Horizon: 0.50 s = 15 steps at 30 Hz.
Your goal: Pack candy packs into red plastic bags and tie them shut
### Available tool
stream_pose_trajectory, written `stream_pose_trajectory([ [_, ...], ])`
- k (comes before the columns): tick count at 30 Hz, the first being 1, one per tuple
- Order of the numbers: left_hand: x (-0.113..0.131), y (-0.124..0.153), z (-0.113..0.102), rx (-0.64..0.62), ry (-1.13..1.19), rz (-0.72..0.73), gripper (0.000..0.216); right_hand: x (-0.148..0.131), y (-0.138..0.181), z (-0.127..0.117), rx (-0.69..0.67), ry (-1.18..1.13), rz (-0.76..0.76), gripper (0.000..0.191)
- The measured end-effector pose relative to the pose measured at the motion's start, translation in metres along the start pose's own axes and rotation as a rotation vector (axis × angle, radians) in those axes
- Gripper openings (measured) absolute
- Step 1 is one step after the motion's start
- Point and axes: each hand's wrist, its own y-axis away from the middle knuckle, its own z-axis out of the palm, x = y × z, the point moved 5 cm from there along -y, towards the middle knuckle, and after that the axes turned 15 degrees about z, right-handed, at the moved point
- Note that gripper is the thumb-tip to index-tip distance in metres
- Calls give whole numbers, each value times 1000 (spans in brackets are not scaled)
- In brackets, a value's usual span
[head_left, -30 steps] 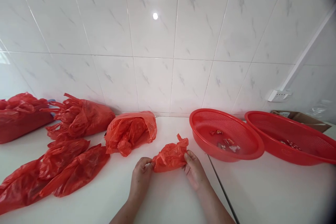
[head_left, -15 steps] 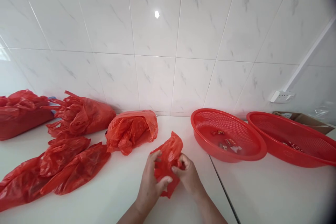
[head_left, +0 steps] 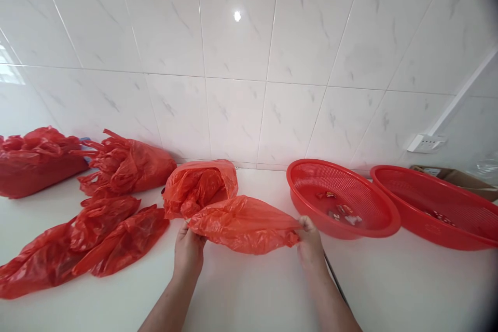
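A thin red plastic bag [head_left: 245,225] is stretched sideways between my two hands above the white table. My left hand [head_left: 189,249] grips its left end, fingers closed on the film. At the other end, my right hand [head_left: 310,238] pinches a gathered corner. Just behind the bag's left part lies an open red bag [head_left: 202,184] stuffed with crumpled red plastic. To the right stands a red mesh basket [head_left: 342,187] with a few small wrapped pieces [head_left: 344,212] on its bottom.
Several knotted red bags [head_left: 128,166] lie at the left on the white table [head_left: 249,295]. A second red basket [head_left: 439,212] holding small items stands far right, with a cardboard box [head_left: 459,179] behind it. The tiled wall [head_left: 237,119] bears a power socket [head_left: 427,143].
My hands have moved apart, left hand to the left and right hand to the right. The crumpled red bag between them is now pulled out wide.
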Motion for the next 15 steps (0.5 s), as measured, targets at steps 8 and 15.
stream_pose_trajectory([
  [8, 11, 16, 15, -210, -658, 321, 55, 5, -1, 2, -109, -91, 189, 24],
  [15, 19, 37, 45, -627, -887, 657, 25, 9, 1, 9, -169, 101, 184, 20],
])
